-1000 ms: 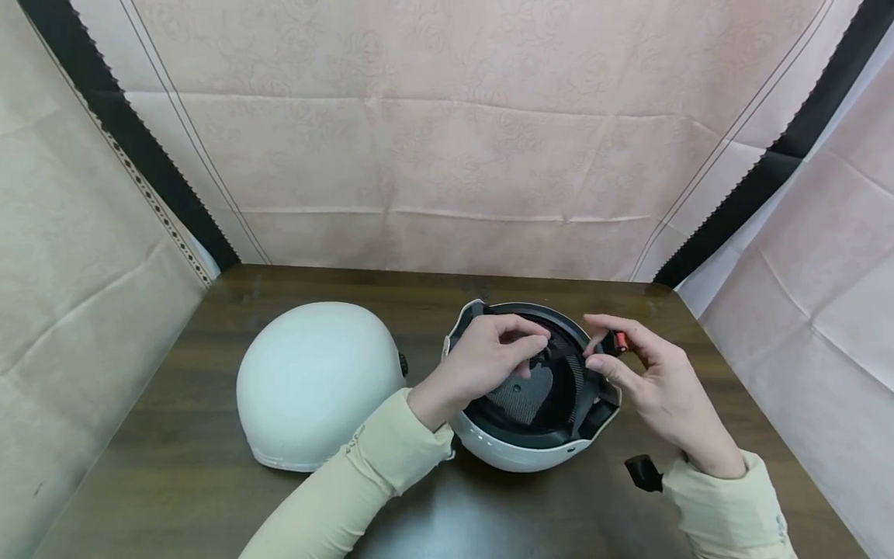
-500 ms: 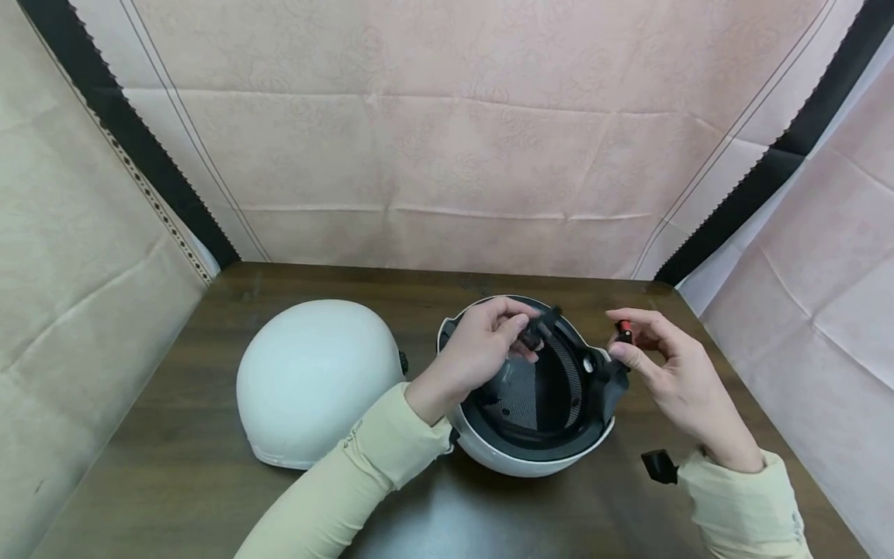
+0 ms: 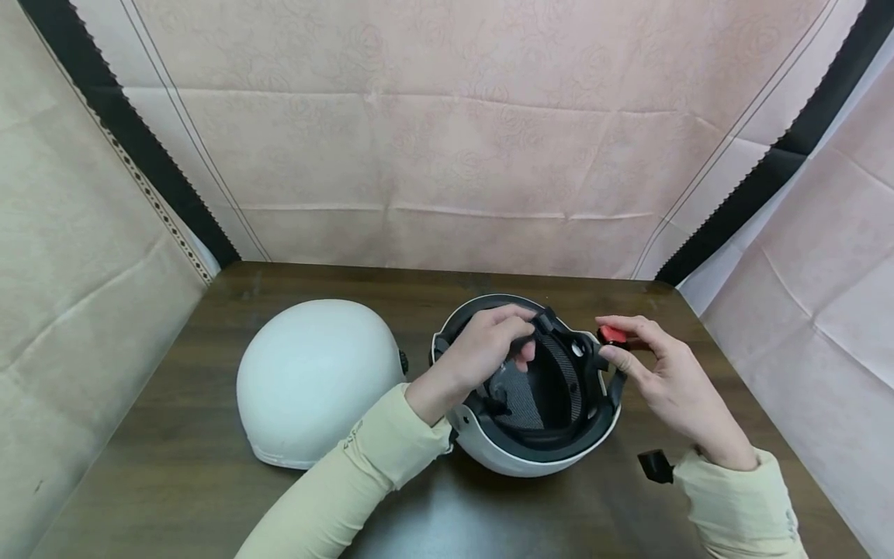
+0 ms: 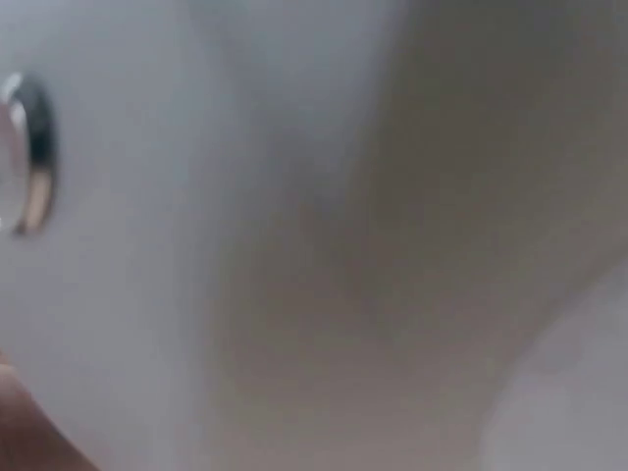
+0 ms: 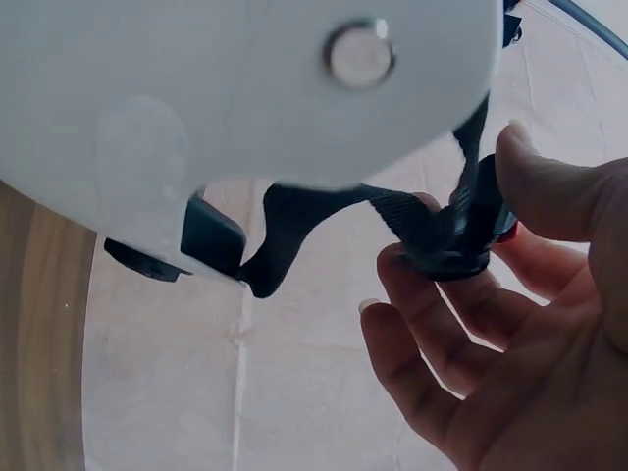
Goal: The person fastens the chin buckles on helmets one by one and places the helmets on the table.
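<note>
Two hands work on the upturned helmet (image 3: 531, 442), mid-table beside another helmet (image 3: 314, 380). Our left hand (image 3: 482, 353) pinches a black strap end (image 3: 543, 322) above the liner; our right hand (image 3: 663, 373) pinches the red buckle (image 3: 613, 335). We judge the shell could rock on its crown, or a strap slip from our fingers.

Bare table (image 3: 209, 497) lay open along the near edge and in front of the domed helmet (image 3: 317, 380). That helmet stood just left of the upturned helmet (image 3: 531, 450), leaving only a narrow gap, crossed by the left forearm. Behind both helmets a strip of table ran free to the cloth backdrop (image 3: 447, 155). Right of the upturned helmet the passage was narrowed by the right hand (image 3: 663, 380) and a small black clip (image 3: 655, 466) near the sleeve. Cloth walls closed both sides.
</note>
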The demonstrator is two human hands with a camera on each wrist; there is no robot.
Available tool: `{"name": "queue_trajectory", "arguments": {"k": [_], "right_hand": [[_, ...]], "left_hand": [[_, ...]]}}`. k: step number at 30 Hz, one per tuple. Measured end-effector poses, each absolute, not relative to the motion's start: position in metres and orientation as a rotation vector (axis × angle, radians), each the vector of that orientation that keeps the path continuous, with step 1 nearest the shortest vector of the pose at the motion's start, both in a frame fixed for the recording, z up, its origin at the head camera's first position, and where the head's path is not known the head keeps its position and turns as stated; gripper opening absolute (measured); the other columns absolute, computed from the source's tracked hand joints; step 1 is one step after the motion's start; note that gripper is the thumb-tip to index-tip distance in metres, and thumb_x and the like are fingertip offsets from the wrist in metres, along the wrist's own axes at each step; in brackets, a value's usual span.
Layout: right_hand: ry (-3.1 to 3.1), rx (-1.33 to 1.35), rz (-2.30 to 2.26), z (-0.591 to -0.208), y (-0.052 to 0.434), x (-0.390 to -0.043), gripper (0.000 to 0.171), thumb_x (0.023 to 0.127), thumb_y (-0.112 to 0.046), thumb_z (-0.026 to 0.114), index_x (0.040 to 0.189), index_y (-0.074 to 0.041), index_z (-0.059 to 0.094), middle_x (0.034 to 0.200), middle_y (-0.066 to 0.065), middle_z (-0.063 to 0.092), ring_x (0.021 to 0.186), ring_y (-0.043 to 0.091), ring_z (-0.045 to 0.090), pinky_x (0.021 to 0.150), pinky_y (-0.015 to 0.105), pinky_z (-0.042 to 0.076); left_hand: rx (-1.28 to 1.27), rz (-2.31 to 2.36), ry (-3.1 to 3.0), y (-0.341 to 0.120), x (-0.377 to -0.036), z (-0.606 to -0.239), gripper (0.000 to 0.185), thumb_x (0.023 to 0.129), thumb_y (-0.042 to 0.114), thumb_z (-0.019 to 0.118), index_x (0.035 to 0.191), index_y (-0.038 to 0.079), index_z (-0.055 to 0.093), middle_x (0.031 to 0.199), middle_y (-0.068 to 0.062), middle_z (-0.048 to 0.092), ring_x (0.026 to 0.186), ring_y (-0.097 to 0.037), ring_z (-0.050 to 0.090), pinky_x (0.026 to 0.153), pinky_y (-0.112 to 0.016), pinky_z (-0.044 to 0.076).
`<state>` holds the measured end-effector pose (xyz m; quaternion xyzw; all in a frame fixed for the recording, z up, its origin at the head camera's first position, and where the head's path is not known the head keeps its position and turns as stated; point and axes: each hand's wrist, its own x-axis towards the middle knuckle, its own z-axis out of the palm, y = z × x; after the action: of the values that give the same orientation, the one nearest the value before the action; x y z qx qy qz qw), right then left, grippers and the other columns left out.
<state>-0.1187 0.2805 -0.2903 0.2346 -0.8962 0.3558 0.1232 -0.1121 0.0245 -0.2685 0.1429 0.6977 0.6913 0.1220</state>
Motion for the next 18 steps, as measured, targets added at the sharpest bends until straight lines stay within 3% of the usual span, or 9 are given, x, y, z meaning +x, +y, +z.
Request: {"name": "queue_trajectory", "arguments": {"k": [6,11,15,18], "right_hand": [[-2.614,0.698,1.053,-0.29,0.275,-0.117,0.04,0.085,-0.013,0.07,0.122,-0.025,0.06,0.108,-0.009,0.062,0.098,0.004,0.054,0.081,0.011,0.037],[-2.588,0.792,1.083,-0.29,0.27,-0.118,0.045,0.083,-0.009,0.071,0.123,-0.025,0.06,0.111,-0.008,0.063,0.098,0.006,0.055,0.081,0.014,0.041],[-2.582,0.814,1.079,-0.289,0.268,-0.116,0.047,0.082,-0.009,0.072,0.125,-0.025,0.06,0.102,-0.009,0.06,0.093,0.007,0.054,0.078,0.015,0.042],[-2.572,0.819,1.077,-0.288,0.266,-0.115,0.046,0.081,-0.009,0.073,0.123,-0.024,0.061,0.106,-0.01,0.06,0.096,0.008,0.054,0.083,0.016,0.041]], "left_hand": [[0.443,1.939,2.064,0.027,-0.11,-0.27,0.023,0.096,0.02,0.054,0.113,0.006,0.064,0.07,-0.006,0.054,0.059,-0.017,0.051,0.06,-0.026,0.044],[0.451,1.9,2.078,0.028,-0.109,-0.272,0.023,0.097,0.018,0.053,0.113,0.006,0.064,0.068,-0.005,0.052,0.057,-0.016,0.048,0.055,-0.025,0.039],[0.455,1.873,2.091,0.029,-0.109,-0.273,0.02,0.097,0.019,0.052,0.106,0.007,0.066,0.066,-0.004,0.051,0.056,-0.016,0.048,0.053,-0.025,0.036],[0.458,1.855,2.094,0.03,-0.107,-0.272,0.02,0.098,0.02,0.051,0.103,0.007,0.066,0.066,-0.004,0.05,0.056,-0.017,0.048,0.052,-0.026,0.035]]}}
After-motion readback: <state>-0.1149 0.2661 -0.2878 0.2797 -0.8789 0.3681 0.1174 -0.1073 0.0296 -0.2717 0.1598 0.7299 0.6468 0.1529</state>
